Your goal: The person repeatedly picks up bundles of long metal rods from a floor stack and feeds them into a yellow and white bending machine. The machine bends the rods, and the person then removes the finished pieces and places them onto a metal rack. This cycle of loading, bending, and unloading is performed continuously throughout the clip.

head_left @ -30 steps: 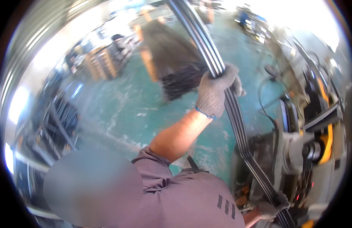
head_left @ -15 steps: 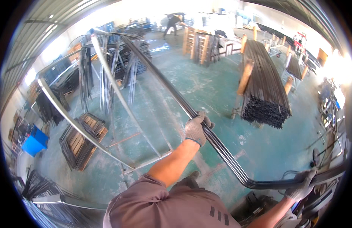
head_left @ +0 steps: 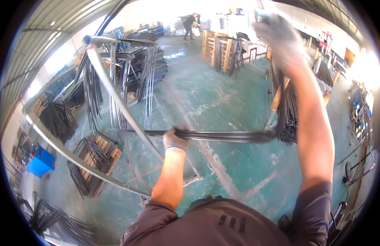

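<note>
Across the middle lies a bundle of dark bent metal tubes (head_left: 226, 135), roughly level, its left end reaching behind a silver tube rack (head_left: 116, 94). My gloved left hand (head_left: 175, 138) is closed around the tubes just right of the rack's slanting post. Near the far right, my gloved right hand (head_left: 282, 39) is raised high at arm's length and smeared by motion; its fingers do not show clearly. The bundle's bend, below that hand, is blurred too. Whether the right hand grips the upturned leg cannot be made out.
More bent tubes (head_left: 149, 88) hang from the rack's far side. A pallet (head_left: 93, 164) with tube frames stands at left, near a blue bin (head_left: 40, 162). Long dark bars (head_left: 287, 110) lie stacked beyond my right forearm. Another person (head_left: 190, 26) stands far back.
The bundle has swung from slanting to roughly level. My left hand moved left and slightly nearer the rack; my right hand rose from the lower right to the upper right.
</note>
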The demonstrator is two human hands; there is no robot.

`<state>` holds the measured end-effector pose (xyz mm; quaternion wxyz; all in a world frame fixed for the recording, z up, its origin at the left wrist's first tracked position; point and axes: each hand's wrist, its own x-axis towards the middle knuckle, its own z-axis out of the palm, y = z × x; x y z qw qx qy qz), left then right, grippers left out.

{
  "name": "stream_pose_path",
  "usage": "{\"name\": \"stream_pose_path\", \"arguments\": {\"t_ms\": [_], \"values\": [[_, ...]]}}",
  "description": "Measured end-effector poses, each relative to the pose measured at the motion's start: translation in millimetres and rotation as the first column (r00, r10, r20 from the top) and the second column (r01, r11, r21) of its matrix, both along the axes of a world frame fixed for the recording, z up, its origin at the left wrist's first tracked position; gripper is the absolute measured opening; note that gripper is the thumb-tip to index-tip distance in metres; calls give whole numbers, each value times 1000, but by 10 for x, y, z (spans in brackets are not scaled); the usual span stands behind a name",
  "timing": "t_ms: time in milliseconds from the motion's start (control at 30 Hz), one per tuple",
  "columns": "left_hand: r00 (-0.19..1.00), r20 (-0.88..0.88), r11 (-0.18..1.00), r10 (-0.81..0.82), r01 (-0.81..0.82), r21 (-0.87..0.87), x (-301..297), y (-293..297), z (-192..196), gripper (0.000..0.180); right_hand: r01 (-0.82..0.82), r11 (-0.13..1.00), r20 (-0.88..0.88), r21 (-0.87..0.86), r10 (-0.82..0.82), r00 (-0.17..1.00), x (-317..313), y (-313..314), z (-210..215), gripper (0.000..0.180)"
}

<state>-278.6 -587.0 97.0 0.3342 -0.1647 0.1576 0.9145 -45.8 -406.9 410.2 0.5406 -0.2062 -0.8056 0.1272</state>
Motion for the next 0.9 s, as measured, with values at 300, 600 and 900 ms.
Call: {"name": "stream_pose_path", "arguments": {"t_ms": [300, 600, 900], "values": [[976, -93, 976, 197, -187, 110, -1025, -328, -197, 33, -395, 908, 266, 140, 350, 898, -1803, -472, -1080, 67], [845, -376, 904, -381, 254, -344, -288, 10, -1184, 31, 319, 899, 527, -300, -122, 841, 228, 1584, -3236, 49], [701, -120, 557, -704, 439, -704, 1053, 1896, -1639, 26, 959, 217, 825, -182, -497, 269, 2702, 4253, -3654, 71]]}}
